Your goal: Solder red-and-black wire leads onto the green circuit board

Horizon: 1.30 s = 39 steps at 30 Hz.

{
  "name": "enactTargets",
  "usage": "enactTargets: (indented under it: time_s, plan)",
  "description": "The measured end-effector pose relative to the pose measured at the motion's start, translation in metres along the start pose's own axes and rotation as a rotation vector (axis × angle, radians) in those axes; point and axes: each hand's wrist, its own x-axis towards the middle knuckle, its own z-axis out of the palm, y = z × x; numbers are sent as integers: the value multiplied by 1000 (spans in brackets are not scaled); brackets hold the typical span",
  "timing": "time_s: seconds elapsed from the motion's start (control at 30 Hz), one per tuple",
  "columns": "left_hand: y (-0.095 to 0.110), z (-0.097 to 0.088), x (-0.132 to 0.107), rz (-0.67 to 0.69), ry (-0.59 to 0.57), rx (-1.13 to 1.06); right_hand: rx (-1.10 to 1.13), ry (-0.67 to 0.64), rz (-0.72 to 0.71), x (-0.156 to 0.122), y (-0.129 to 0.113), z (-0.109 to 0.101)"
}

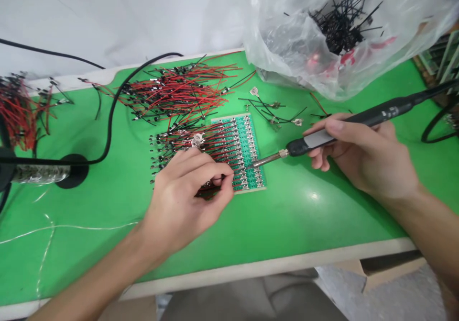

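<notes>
My right hand (pixel 366 160) grips a soldering iron (pixel 322 137), its metal tip pointing left and resting at or just over a green circuit board (pixel 260 170). Rows of red and black wires run leftward from the board's pads. My left hand (pixel 195 184) lies over these wires, thumb and forefinger pinched together beside the iron's tip. Between those fingertips is a thin dark wire (pixel 223 177), mostly covered by the hand. Above the knuckles sits a small silvery metal part (pixel 197 140) on the wires.
A pile of red and black wires (pixel 179 89) lies behind the board, another (pixel 17 110) at far left. A plastic bag (pixel 290 48) holds black wired parts at back right. Loose black-wired parts (pixel 276 113) lie nearby. A black cable (pixel 111 120) arches past a solder spool (pixel 73 170).
</notes>
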Motion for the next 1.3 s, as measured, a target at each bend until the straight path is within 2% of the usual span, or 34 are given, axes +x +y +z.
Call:
enactTargets:
  time_s: [0.53, 0.73, 1.3]
  plan:
    - [0, 0, 0, -4, -12, 8, 10, 23, -10, 0, -2, -1]
    - [0, 0, -1, -44, -16, 10, -11, 43, -33, -2, -3, -2]
    - [2, 2, -1, -48, -35, 23, -1, -24, -26, -3, 3, -2]
